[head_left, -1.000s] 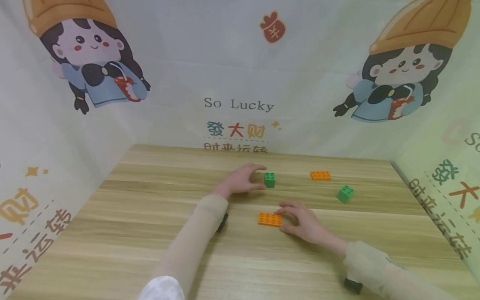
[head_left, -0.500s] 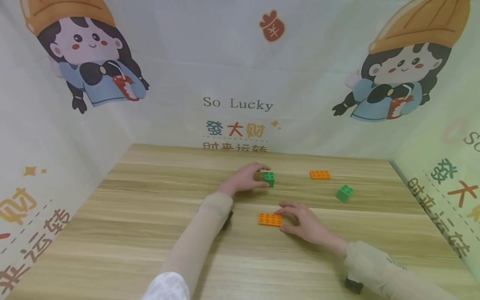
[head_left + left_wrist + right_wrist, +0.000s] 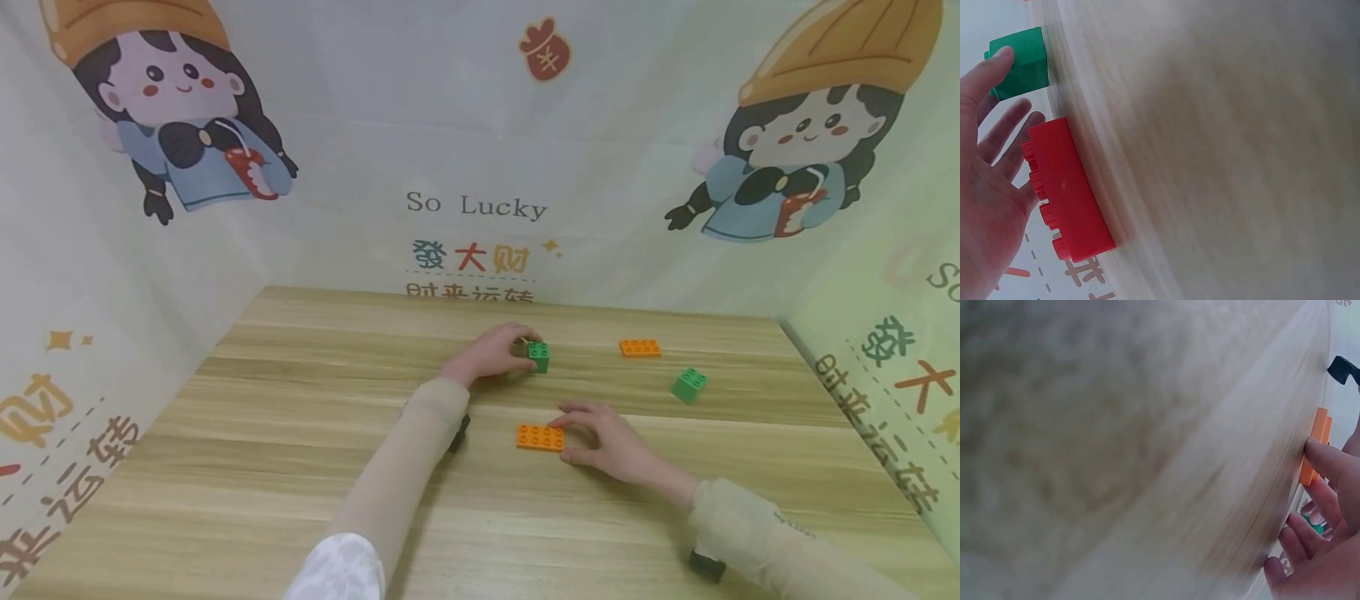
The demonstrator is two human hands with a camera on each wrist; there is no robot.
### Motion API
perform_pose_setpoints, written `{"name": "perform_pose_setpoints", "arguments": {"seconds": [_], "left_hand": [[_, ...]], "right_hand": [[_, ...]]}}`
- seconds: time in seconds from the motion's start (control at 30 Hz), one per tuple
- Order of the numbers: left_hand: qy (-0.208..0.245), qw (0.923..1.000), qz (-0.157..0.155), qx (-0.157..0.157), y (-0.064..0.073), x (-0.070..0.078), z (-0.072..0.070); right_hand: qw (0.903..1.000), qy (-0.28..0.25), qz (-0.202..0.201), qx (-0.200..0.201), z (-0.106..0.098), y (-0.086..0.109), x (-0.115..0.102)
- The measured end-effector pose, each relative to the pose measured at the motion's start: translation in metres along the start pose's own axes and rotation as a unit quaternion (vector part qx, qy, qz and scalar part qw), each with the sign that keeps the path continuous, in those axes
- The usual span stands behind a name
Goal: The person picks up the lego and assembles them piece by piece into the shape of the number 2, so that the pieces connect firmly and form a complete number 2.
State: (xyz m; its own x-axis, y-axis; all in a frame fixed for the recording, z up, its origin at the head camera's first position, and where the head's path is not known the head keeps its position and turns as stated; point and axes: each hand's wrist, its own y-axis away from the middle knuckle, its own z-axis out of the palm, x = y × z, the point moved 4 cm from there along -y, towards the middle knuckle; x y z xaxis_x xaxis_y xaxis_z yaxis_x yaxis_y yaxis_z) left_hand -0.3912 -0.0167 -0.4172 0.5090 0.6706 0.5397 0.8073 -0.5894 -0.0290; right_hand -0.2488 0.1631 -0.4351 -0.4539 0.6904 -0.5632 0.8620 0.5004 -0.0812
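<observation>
My left hand (image 3: 498,352) holds a green square toy building brick (image 3: 538,357) by its left part, thumb on the near side and index finger at the back. In the left wrist view the thumb lies on the face of this green brick (image 3: 1027,65). A long red studded brick (image 3: 1071,187) sits close by the left palm there; the hand and forearm hide it in the head view. With thumb and index finger, my right hand (image 3: 611,446) pinches the right end of a flat orange brick (image 3: 538,437), which lies studs up on the table.
Another flat orange brick (image 3: 640,348) lies at the back right of the wooden table (image 3: 225,467). A second green brick (image 3: 689,386) stands turned at an angle, right of the hands. A printed cloth (image 3: 360,150) hangs along the table's back and sides.
My left hand has moved a little to the right, and its thumb and index finger have closed on the green brick. The right hand stays at the orange brick.
</observation>
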Motion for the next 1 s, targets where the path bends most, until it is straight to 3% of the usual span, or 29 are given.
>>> {"name": "perform_pose_setpoints", "arguments": {"seconds": [0.53, 1.0], "left_hand": [[0.038, 0.9991, 0.003, 0.016, -0.002, -0.013, -0.003], [0.052, 0.9983, 0.006, 0.027, 0.012, -0.012, -0.021]], "right_hand": [[1.0000, 0.005, -0.004, 0.005, -0.001, 0.001, 0.000], [1.0000, 0.007, 0.000, 0.004, -0.002, -0.001, -0.002]]}}
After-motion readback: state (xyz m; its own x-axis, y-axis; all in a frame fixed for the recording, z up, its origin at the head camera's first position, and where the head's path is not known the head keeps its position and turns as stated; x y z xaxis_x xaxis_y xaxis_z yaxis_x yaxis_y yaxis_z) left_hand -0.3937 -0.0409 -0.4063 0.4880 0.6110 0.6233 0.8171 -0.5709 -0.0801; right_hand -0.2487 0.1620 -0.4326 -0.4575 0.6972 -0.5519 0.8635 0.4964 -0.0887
